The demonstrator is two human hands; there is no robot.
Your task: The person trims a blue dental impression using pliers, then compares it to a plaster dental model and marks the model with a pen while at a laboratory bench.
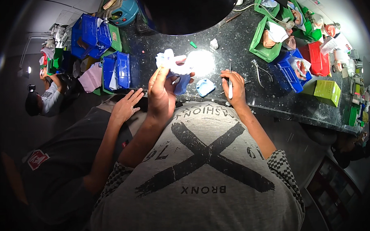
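My left hand (162,92) is raised over the near edge of the dark bench, its fingers closed on a white and blue moulded piece (167,60). Strong lamp light washes out part of that piece, and a blue portion shows below the fingers. My right hand (235,89) rests at the bench edge, closed around a slim knife-like tool (230,92) with a pale, flat end pointing toward me. Between the hands lies a small light-blue and white moulded block (205,87). Pliers (258,72) with spread handles lie right of my right hand.
A co-worker's hand (127,106) lies close on my left. Blue bins (122,70) stand at left; a green bin (258,44), blue bin (287,74), red bin (315,59) and lime-green box (327,92) at right. A black round lamp head (184,13) hangs ahead.
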